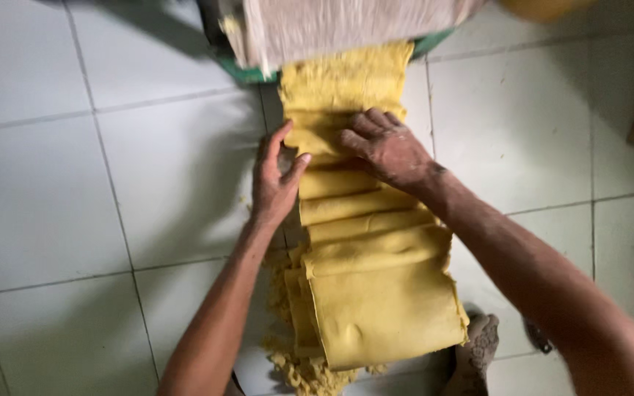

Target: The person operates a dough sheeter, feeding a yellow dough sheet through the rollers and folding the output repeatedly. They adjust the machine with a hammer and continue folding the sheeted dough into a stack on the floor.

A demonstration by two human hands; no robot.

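- White glazed floor tiles (53, 191) with grey grout lines fill my view; all the work sits on them.
- My left hand (274, 180) is open, thumb pressed to the side edge of the long yellow sheet of dough (376, 293), seemingly to keep that edge straight.
- My right hand (387, 147) lies flat, fingers spread on top of the sheet, pinning a fold down.
- That sheet runs from under the pale, dough-caked machine part (332, 26) at the top and stacks in loose folds toward me.
- Yellow crumbs (299, 370) have gathered along the stack's left side.
- A bare foot (478, 345) stands just beside the stack's near corner.
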